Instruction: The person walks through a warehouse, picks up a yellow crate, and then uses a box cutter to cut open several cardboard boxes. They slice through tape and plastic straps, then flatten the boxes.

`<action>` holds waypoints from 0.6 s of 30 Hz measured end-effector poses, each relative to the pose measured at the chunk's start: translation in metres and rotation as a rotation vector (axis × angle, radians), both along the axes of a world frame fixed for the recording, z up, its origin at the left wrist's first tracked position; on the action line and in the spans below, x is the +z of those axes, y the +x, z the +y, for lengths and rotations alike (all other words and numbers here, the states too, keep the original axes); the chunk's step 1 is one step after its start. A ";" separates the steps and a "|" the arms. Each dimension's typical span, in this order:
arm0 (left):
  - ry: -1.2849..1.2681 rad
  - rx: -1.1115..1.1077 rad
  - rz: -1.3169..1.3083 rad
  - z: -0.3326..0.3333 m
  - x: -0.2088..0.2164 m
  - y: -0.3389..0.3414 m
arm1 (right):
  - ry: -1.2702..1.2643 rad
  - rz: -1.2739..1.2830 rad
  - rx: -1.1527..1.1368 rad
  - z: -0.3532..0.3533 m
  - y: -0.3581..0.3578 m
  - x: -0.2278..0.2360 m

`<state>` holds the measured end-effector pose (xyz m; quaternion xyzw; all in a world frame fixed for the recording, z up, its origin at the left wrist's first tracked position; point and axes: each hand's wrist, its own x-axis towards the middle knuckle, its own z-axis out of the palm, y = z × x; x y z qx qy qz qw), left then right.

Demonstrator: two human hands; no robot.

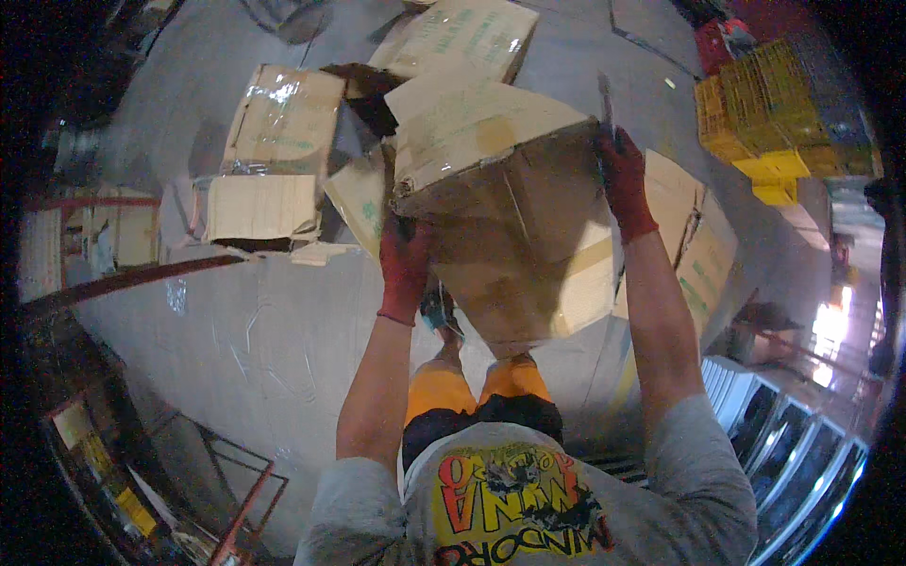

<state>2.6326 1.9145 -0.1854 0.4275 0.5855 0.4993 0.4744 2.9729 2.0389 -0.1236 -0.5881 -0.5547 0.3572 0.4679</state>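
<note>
L hand point(404, 264) & R hand point(627, 184) are red-gloved, curled, well apart, R farther fwd; bare L forearm point(376, 391) & R forearm point(658, 311) reach fwd, wrists point(396, 319) approx. straight.

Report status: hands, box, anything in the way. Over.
Left hand gripping cardboard box at its left side. Right hand at its right edge, thin dark tool jutting up. Other cartons close by on both sides.

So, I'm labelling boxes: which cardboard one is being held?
The brown cardboard box between the red-gloved left hand and right hand; other cardboard boxes lie around, in neither hand.
</note>
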 end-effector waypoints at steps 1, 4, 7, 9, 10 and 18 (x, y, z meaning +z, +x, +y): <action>-0.094 -0.007 -0.017 -0.002 0.000 0.005 | 0.110 -0.193 0.013 -0.003 0.005 0.009; -0.191 0.078 0.128 -0.025 -0.011 0.039 | -0.065 -0.292 -0.019 -0.010 0.026 0.014; -0.202 0.166 0.123 -0.056 -0.044 0.074 | -0.053 -0.433 -0.016 -0.019 0.050 -0.016; -0.078 0.149 0.189 -0.074 -0.078 0.091 | 0.030 -0.603 0.006 -0.035 0.060 -0.054; -0.023 0.135 0.209 -0.083 -0.094 0.096 | 0.064 -0.623 0.034 -0.043 0.064 -0.073; -0.088 -0.151 0.443 -0.128 -0.147 0.101 | -0.157 -0.457 0.100 -0.118 0.080 -0.109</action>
